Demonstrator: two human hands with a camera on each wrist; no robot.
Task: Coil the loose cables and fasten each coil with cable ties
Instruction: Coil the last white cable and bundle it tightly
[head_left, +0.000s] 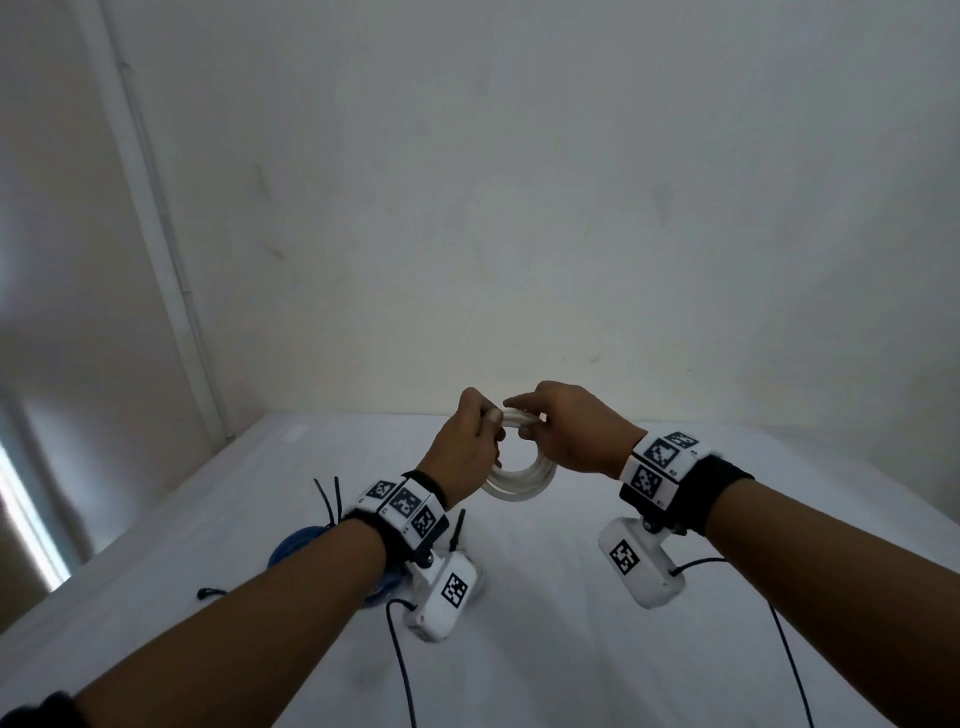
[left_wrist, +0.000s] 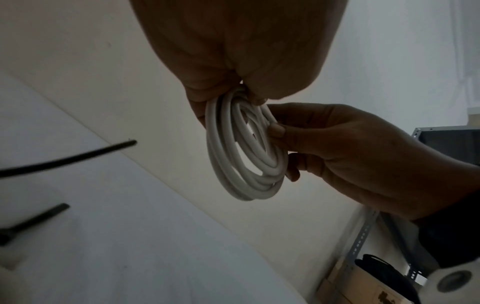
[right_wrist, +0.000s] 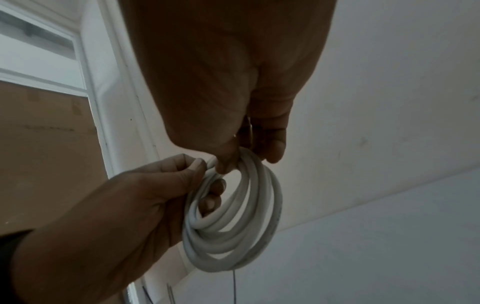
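A white cable coil (head_left: 521, 486) of several loops hangs upright above the white table (head_left: 571, 649), held at its top between both hands. My left hand (head_left: 493, 422) grips the coil's upper left, fingers curled through the loops (right_wrist: 207, 181). My right hand (head_left: 525, 415) pinches the top right of the coil, thumb on one side and fingers on the other (left_wrist: 283, 150). In the wrist views the coil (left_wrist: 244, 156) (right_wrist: 233, 226) shows no tie round it. Black cable ties (head_left: 327, 499) (left_wrist: 64, 158) lie on the table to the left.
A blue round object (head_left: 293, 545) sits partly hidden under my left forearm beside the ties. Another black tie (head_left: 457, 530) sticks up near the left wrist camera. A wall rises straight behind the table. A metal shelf (left_wrist: 363, 236) stands to the right.
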